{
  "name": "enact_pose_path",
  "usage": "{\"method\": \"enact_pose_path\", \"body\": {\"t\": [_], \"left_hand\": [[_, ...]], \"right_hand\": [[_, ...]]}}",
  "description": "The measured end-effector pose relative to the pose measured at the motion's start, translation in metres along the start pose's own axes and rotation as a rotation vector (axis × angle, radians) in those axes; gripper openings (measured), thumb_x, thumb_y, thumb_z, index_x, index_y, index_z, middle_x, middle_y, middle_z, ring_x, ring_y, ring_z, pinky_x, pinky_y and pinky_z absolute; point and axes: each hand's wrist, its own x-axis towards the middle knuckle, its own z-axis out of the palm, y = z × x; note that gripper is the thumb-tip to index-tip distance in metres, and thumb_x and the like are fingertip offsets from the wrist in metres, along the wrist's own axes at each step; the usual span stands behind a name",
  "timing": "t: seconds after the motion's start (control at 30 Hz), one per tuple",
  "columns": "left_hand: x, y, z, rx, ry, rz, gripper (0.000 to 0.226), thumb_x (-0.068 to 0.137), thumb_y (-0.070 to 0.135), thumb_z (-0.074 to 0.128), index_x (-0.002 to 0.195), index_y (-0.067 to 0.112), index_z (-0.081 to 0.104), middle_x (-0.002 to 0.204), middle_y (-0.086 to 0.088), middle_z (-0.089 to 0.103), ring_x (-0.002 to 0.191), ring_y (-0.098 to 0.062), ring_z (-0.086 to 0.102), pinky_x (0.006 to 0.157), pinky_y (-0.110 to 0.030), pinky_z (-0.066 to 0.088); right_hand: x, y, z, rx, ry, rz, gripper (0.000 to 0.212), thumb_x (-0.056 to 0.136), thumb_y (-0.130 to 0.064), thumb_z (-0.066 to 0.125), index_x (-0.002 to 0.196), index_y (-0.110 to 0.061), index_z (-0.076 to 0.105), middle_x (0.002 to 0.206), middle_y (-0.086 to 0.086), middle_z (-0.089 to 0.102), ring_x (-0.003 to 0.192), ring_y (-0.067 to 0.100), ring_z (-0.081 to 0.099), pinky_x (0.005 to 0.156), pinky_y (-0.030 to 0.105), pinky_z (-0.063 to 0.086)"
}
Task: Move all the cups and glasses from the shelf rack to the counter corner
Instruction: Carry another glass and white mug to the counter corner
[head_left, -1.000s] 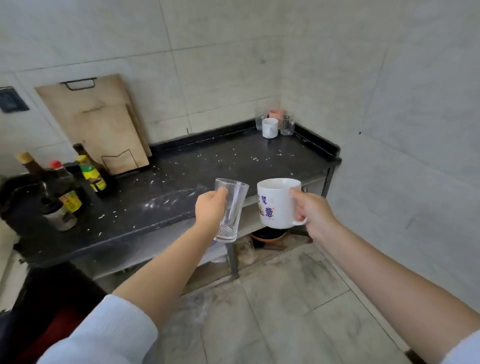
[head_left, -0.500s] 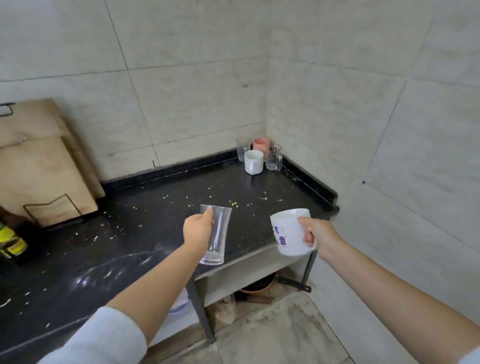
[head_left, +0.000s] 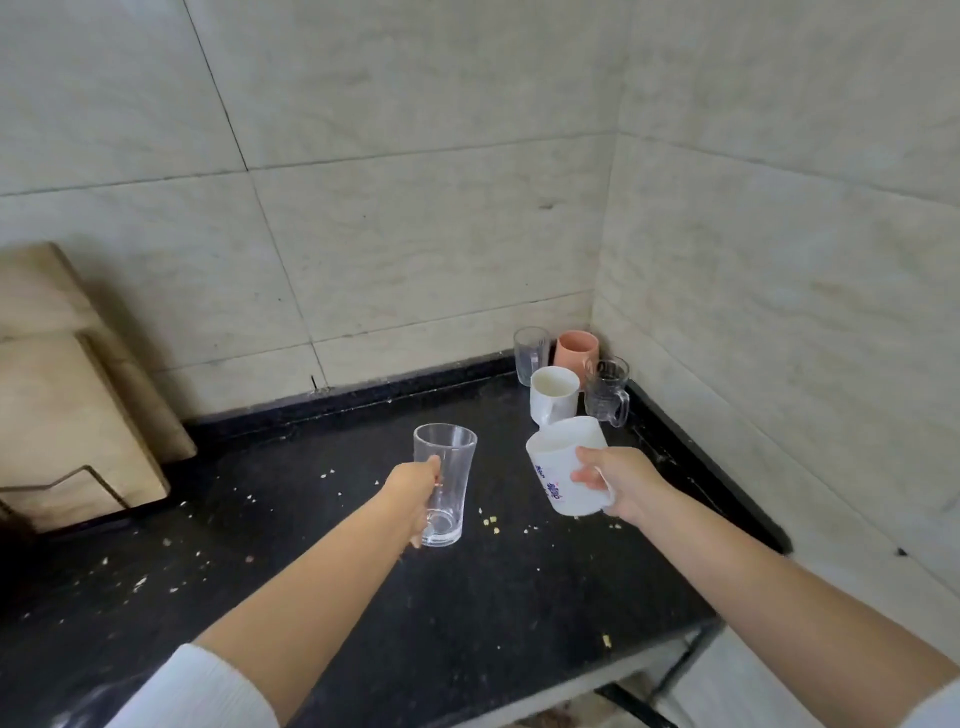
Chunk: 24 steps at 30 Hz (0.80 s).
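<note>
My left hand (head_left: 413, 491) grips a clear tall glass (head_left: 449, 475), held upright above the black counter (head_left: 332, 597). My right hand (head_left: 618, 486) holds a white mug with blue lettering (head_left: 563, 467), tilted toward the left, just in front of the corner group. In the counter corner stand a white mug (head_left: 553, 395), a clear glass mug with a handle (head_left: 607, 391), a pink cup (head_left: 575, 352) and a small clear glass (head_left: 531, 349), close together.
Wooden cutting boards (head_left: 67, 405) lean against the tiled wall at the left in a wire holder. Crumbs lie scattered over the counter. The raised black rim (head_left: 696, 467) borders the counter at the back and right. Tiled walls close the corner.
Both hands have moved forward over the counter toward the corner, carrying the glass and the mug. The mug is now tilted and close to the corner cups.
</note>
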Motion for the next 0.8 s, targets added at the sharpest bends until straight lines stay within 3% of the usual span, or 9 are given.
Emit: {"method": "enact_pose_path", "body": {"t": [0.07, 0.17, 0.27, 0.33, 0.4, 0.5, 0.67, 0.73, 0.8], "left_hand": [[0.021, 0.017, 0.005, -0.104, -0.024, -0.055, 0.021, 0.094, 0.026, 0.048, 0.093, 0.007, 0.055, 0.083, -0.008, 0.057, 0.087, -0.030, 0.060, 0.092, -0.047, 0.043], [0.053, 0.039, 0.004, -0.269, -0.046, -0.141, 0.031, 0.096, 0.025, 0.044, 0.070, 0.008, 0.048, 0.079, -0.008, 0.052, 0.075, -0.027, 0.055, 0.092, -0.048, 0.040], [0.082, 0.049, 0.005, -0.292, -0.034, -0.111, 0.029, 0.096, 0.022, 0.044, 0.071, 0.008, 0.047, 0.076, -0.007, 0.049, 0.076, -0.029, 0.055, 0.095, -0.049, 0.040], [0.099, 0.049, 0.007, -0.249, 0.043, -0.053, 0.021, 0.094, 0.020, 0.048, 0.080, 0.005, 0.052, 0.075, -0.008, 0.052, 0.086, -0.031, 0.055, 0.098, -0.047, 0.043], [0.116, 0.050, 0.005, -0.199, 0.095, -0.001, 0.027, 0.093, 0.019, 0.051, 0.071, 0.005, 0.055, 0.071, -0.009, 0.052, 0.075, -0.028, 0.054, 0.084, -0.038, 0.047], [0.130, 0.058, 0.001, -0.228, 0.090, -0.007, 0.029, 0.093, 0.019, 0.051, 0.066, 0.009, 0.052, 0.065, -0.005, 0.049, 0.056, -0.019, 0.045, 0.059, -0.029, 0.042], [0.142, 0.060, -0.003, -0.243, 0.120, 0.024, 0.030, 0.093, 0.020, 0.051, 0.065, 0.009, 0.052, 0.067, -0.003, 0.048, 0.059, -0.016, 0.044, 0.057, -0.025, 0.038], [0.147, 0.059, -0.002, -0.221, 0.142, 0.046, 0.029, 0.092, 0.020, 0.052, 0.065, 0.009, 0.053, 0.068, -0.003, 0.049, 0.060, -0.016, 0.047, 0.059, -0.025, 0.039], [0.149, 0.059, -0.002, -0.198, 0.145, 0.070, 0.028, 0.093, 0.020, 0.052, 0.066, 0.011, 0.054, 0.069, -0.002, 0.050, 0.063, -0.015, 0.049, 0.061, -0.025, 0.040]], "right_hand": [[0.026, -0.009, 0.016, -0.016, -0.003, 0.015, 0.031, 0.087, -0.011, 0.057, 0.115, 0.003, 0.054, 0.069, 0.009, 0.059, 0.090, 0.028, 0.056, 0.086, 0.040, 0.046], [0.063, -0.025, 0.038, -0.003, 0.007, 0.036, 0.033, 0.088, -0.014, 0.056, 0.117, 0.002, 0.053, 0.070, 0.008, 0.058, 0.092, 0.026, 0.054, 0.076, 0.034, 0.045], [0.101, -0.035, 0.064, 0.028, 0.030, 0.045, 0.037, 0.088, -0.015, 0.056, 0.122, 0.000, 0.049, 0.084, 0.012, 0.062, 0.101, 0.028, 0.055, 0.096, 0.043, 0.042], [0.121, -0.039, 0.081, 0.074, 0.046, 0.060, 0.027, 0.088, -0.015, 0.054, 0.113, -0.004, 0.049, 0.084, 0.010, 0.062, 0.108, 0.028, 0.055, 0.097, 0.042, 0.040], [0.142, -0.043, 0.099, 0.125, 0.059, 0.091, 0.008, 0.089, -0.014, 0.054, 0.091, -0.009, 0.048, 0.072, 0.005, 0.059, 0.103, 0.026, 0.054, 0.099, 0.043, 0.039], [0.174, -0.045, 0.120, 0.181, 0.051, 0.102, 0.020, 0.089, -0.018, 0.054, 0.070, -0.014, 0.048, 0.068, -0.001, 0.057, 0.096, 0.020, 0.054, 0.106, 0.047, 0.039], [0.229, -0.037, 0.144, 0.202, 0.071, 0.104, 0.023, 0.089, -0.024, 0.051, 0.071, -0.010, 0.050, 0.066, -0.002, 0.061, 0.099, 0.022, 0.056, 0.105, 0.043, 0.041], [0.251, -0.036, 0.151, 0.183, 0.092, 0.090, 0.026, 0.089, -0.025, 0.051, 0.066, -0.014, 0.050, 0.064, -0.005, 0.060, 0.093, 0.019, 0.055, 0.099, 0.038, 0.044], [0.266, -0.036, 0.157, 0.145, 0.096, 0.087, 0.028, 0.089, -0.025, 0.050, 0.062, -0.017, 0.049, 0.056, -0.007, 0.061, 0.084, 0.015, 0.052, 0.077, 0.029, 0.044]]}}
